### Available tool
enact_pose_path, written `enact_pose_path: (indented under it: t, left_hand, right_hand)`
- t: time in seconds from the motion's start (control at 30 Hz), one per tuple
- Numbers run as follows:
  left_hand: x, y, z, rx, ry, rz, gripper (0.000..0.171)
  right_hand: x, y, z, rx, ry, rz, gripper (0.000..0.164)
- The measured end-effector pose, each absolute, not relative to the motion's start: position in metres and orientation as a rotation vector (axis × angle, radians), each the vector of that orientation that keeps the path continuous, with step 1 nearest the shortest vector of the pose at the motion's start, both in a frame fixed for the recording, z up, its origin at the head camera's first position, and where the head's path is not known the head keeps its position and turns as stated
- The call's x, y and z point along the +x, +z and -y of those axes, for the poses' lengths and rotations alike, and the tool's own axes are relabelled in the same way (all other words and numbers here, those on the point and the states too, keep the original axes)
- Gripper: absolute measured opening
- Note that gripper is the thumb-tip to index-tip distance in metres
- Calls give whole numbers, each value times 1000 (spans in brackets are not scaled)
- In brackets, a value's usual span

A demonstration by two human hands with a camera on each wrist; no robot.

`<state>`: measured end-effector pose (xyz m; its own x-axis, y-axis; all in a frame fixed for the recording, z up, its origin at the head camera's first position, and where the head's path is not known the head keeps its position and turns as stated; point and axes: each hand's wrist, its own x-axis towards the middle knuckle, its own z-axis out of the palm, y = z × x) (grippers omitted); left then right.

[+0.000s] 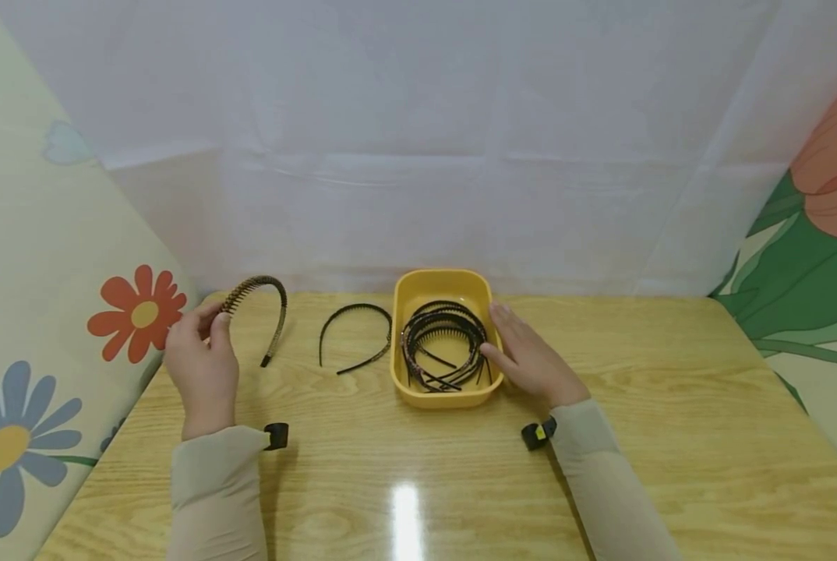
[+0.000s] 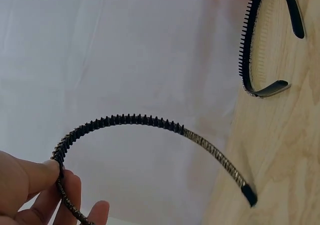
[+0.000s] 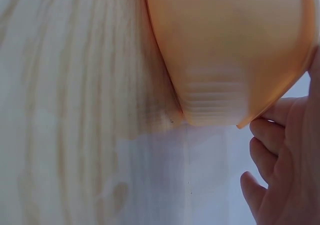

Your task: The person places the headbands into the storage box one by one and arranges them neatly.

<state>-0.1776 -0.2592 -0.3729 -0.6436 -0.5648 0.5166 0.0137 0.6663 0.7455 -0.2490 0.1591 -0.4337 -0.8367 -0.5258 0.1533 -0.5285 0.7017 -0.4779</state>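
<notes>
My left hand [image 1: 204, 374] pinches a toothed headband [image 1: 281, 312] between thumb and fingers, at the left of the table. In the left wrist view the headband [image 2: 135, 119] shows black teeth along its arch and a gold-and-black wrapped arm with a black tip. A thinner black headband [image 1: 330, 318] lies on the table just left of a yellow plastic bin [image 1: 446, 399]. Several dark headbands [image 1: 446, 315] are heaped inside the bin. With fingers fairly straight, my right hand [image 1: 534, 358] rests against the bin's right rim, thumb over the edge.
The wood-grain table [image 1: 348, 483] meets a white sheet [image 1: 418, 156] hanging behind it. Flower-patterned cloth [image 1: 26, 312] borders the table on the left, and another [image 1: 804, 249] on the right. Each sleeve's cuff bears a black wrist camera.
</notes>
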Motion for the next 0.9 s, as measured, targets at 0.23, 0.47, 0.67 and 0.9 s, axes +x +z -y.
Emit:
enact_pose_path:
  t: [0.23, 0.47, 0.67, 0.9]
  left_hand:
    - [-176, -367, 255, 451, -1178, 2082, 33]
    - [-180, -365, 251, 459, -1674, 1846, 32]
    - [-183, -362, 244, 461, -1914, 1735, 33]
    - [-184, -362, 239, 415, -2075, 1611, 31]
  right_hand:
    - [-248, -433, -159, 897, 816, 2891, 74]
    - [-249, -434, -160, 901, 807, 2888, 74]
    - [-250, -435, -160, 901, 806, 2890, 74]
    - [-250, -435, -159, 905, 808, 2886, 74]
